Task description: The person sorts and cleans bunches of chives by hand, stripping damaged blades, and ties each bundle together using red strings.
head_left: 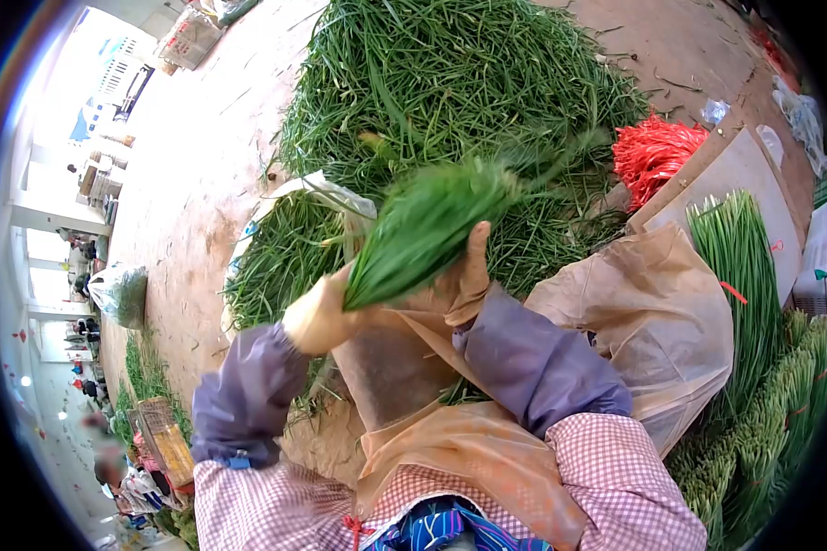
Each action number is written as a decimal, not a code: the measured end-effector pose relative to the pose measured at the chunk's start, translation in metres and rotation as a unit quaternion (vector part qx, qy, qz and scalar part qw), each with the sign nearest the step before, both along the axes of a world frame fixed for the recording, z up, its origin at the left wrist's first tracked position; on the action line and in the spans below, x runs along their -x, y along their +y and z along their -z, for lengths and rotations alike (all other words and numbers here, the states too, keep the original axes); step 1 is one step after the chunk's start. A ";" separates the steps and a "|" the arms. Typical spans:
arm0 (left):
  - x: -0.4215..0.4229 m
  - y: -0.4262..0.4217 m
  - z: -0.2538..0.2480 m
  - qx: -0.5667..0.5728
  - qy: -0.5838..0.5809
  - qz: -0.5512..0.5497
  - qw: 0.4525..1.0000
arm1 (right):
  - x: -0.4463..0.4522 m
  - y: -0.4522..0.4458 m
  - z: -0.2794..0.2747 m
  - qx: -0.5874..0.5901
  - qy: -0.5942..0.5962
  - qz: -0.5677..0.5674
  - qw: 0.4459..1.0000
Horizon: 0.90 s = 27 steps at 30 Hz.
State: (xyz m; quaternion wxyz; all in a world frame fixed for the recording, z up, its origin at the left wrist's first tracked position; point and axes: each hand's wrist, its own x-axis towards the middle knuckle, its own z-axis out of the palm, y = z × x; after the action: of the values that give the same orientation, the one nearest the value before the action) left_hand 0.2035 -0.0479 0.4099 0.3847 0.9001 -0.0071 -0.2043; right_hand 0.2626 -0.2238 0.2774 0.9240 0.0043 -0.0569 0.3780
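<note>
A bunch of long green chives (427,225), smeared by motion, is tilted up to the right in front of me. My left hand (320,310), in a pale glove, is closed around its lower end. Against the underside of the bunch is my right hand (467,280), thumb raised and apart; its fingers are partly behind the leaves. Beyond the bunch spreads a large heap of loose chives (459,83). A white sack (335,193) with more chives stands just left of the bunch.
Red ties (654,158) lie in a pile beside a board (735,174). Tied bundles of green stems (740,285) are stacked on the right. Brown sheeting (652,294) covers my lap and right side. Farther left are a filled plastic bag (119,294) and a yellow crate (167,441).
</note>
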 end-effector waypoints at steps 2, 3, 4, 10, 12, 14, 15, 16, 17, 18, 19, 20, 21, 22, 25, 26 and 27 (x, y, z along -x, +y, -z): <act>0.041 0.018 -0.004 -0.052 0.081 -0.032 0.995 | 0.009 0.008 0.021 0.093 0.074 0.071 0.990; 0.057 0.024 -0.007 -0.075 0.126 -0.039 0.988 | 0.013 0.014 0.036 0.141 0.109 0.102 0.979; 0.074 0.030 -0.010 -0.099 0.171 -0.043 0.979 | 0.011 0.019 0.053 0.097 0.109 0.086 0.986; 0.174 0.072 0.025 -0.004 0.132 -0.046 0.990 | -0.020 0.023 0.052 0.154 0.092 0.043 0.983; 0.168 0.064 0.008 -0.042 0.172 -0.062 0.982 | -0.037 0.026 0.061 0.091 -0.026 -0.003 0.996; 0.177 0.069 0.016 -0.022 0.182 -0.081 0.980 | -0.045 0.018 0.032 0.286 -0.054 -0.030 0.956; 0.195 0.082 0.039 0.080 0.159 -0.128 0.976 | -0.053 0.017 0.024 0.408 -0.115 0.051 0.905; 0.188 0.080 0.032 0.059 0.178 -0.116 0.975 | -0.071 0.007 0.020 0.448 -0.088 0.046 0.889; 0.185 0.080 0.031 0.039 0.196 -0.105 0.974 | -0.097 -0.003 0.033 0.478 -0.059 0.094 0.871; 0.185 0.081 0.033 0.073 0.170 -0.098 0.978 | -0.116 -0.021 0.031 0.503 -0.052 0.151 0.850; 0.187 0.082 0.035 0.106 0.143 -0.093 0.980 | -0.147 -0.051 0.053 0.428 -0.109 0.181 0.878; 0.193 0.088 0.044 0.142 0.167 -0.112 0.969 | -0.148 -0.060 0.042 0.472 -0.169 0.219 0.837; 0.189 0.085 0.039 0.171 0.231 -0.144 0.947 | -0.149 -0.068 0.029 0.516 -0.221 0.257 0.787; 0.188 0.085 0.042 0.191 0.220 -0.138 0.947 | -0.132 -0.057 0.004 0.519 -0.299 0.189 0.778; 0.191 0.089 0.056 0.179 0.174 -0.094 0.964 | -0.049 -0.019 -0.063 0.410 -0.677 -0.028 0.610; 0.187 0.087 0.052 0.174 0.166 -0.088 0.967 | -0.028 -0.008 -0.062 0.424 -0.715 -0.054 0.553; 0.184 0.085 0.049 0.168 0.159 -0.080 0.970 | -0.012 0.011 -0.077 0.462 -0.768 -0.066 0.438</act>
State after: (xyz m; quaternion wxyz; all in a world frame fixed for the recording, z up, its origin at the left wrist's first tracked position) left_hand 0.0197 0.0370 0.3605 0.5416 0.7762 0.0917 -0.3093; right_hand 0.2747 -0.2132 0.3547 0.3380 -0.7119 -0.5600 0.2557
